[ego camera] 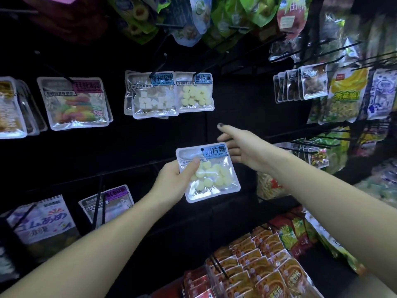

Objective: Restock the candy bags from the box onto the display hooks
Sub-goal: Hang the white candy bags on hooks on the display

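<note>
This is a shop. A dark wall [247,100] is full of black metal hooks [160,65], and many bags of sweets and snacks [194,92] hang on them in rows. More red and yellow snack packs [253,263] sit in rows lower down.

dim, bluish light; edges warped, perhaps blurred

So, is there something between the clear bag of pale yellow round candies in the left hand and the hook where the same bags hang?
Nothing visible blocks it. The clear bag of pale yellow candies is below the black hook carrying the matching bag, with only dark back panel between. The right hand reaches up beside that path.
</note>
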A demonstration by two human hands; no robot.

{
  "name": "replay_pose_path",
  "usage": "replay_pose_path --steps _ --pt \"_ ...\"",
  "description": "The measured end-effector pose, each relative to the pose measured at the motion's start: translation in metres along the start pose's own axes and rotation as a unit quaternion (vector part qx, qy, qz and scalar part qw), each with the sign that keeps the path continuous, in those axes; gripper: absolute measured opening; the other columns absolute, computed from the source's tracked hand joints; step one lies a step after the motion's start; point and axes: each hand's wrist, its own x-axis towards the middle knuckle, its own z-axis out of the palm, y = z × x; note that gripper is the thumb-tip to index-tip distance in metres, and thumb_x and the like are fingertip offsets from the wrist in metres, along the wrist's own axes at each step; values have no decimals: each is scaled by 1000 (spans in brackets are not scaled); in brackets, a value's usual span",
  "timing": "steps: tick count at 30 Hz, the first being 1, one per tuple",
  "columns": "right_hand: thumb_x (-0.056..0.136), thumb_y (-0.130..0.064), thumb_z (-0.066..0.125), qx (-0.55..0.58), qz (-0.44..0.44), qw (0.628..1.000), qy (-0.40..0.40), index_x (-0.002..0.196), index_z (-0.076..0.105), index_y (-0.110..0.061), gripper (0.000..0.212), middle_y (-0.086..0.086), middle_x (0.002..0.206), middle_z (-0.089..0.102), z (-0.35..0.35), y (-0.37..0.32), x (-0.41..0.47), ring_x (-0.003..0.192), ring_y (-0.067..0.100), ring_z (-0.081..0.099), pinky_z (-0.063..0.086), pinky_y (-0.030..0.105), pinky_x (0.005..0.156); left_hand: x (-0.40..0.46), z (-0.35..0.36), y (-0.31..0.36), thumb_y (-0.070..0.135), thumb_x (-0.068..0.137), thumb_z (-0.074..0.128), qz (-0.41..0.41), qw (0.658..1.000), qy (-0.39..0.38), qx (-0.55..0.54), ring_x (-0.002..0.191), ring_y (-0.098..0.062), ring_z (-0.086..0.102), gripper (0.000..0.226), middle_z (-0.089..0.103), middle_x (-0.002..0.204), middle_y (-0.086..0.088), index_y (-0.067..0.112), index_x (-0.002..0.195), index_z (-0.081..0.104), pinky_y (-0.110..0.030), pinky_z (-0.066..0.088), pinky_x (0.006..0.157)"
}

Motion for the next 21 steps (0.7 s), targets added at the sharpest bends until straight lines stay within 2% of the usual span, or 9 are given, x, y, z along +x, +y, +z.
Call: replay_pose_path --steps 2,5,9,11,12,13,15,17,21 --pt "99 -47 62 -19 -4 998 -55 114 71 -9 42 12 112 79 -3 6 -21 105 27 75 59 39 98 -1 -2 5 37 108 52 -4 1000 19 -15 92 -6 77 27 81 98 10 24 109 76 -15 54 75" --pt "100 -24 63 -54 -23 992 -111 120 73 -13 25 7 116 78 -3 14 -41 113 27 73 54 44 106 -3 -3 13 36 107 54 -4 999 32 -17 88 -4 77 25 81 94 12 25 107 76 -12 53 71" --pt "96 -6 64 -32 -66 996 -51 118 73 -4 24 13 113 78 0 12 -44 109 33 74 53 54 104 -3 -8 30 36 106 56 27 999 32 -12 81 0 76 25 80 89 14 23 102 77 -8 51 65" --pt "96 -1 62 13 -82 996 -23 120 71 -3 25 16 114 78 -1 1 -43 108 35 75 58 51 97 3 -13 40 42 105 57 37 999 37 5 71 -4 72 32 75 75 13 17 92 74 -14 54 67" --pt "96 1 61 42 -92 995 -10 120 69 -3 26 17 116 77 -2 -7 -42 108 35 75 60 48 92 7 -15 45 44 103 58 37 998 42 15 66 -6 67 36 66 69 12 14 87 68 -20 57 67" --pt "96 3 58 70 -101 992 6 120 69 -4 26 16 115 77 -5 -15 -41 106 35 75 62 44 87 10 -19 50 45 102 60 35 998 47 19 65 -9 65 37 60 71 7 12 87 65 -23 59 67" --pt "98 5 53 107 -118 987 24 114 68 -8 26 10 107 80 -10 -35 -41 100 29 77 64 39 81 15 -24 63 39 101 65 37 998 48 7 74 -12 75 28 68 85 1 11 98 66 -27 63 69" --pt "99 5 49 121 -136 983 35 111 67 -11 27 6 103 80 -17 -55 -41 100 26 77 64 40 87 18 -28 75 33 100 68 44 998 45 -6 83 -17 78 22 77 92 -4 12 105 68 -29 65 72" --pt "98 3 52 122 -156 978 68 124 64 -4 30 13 117 77 -25 -85 -30 106 29 76 61 46 95 33 -29 99 29 101 67 58 997 43 -15 86 -21 78 16 76 98 -9 14 105 66 -29 64 72"
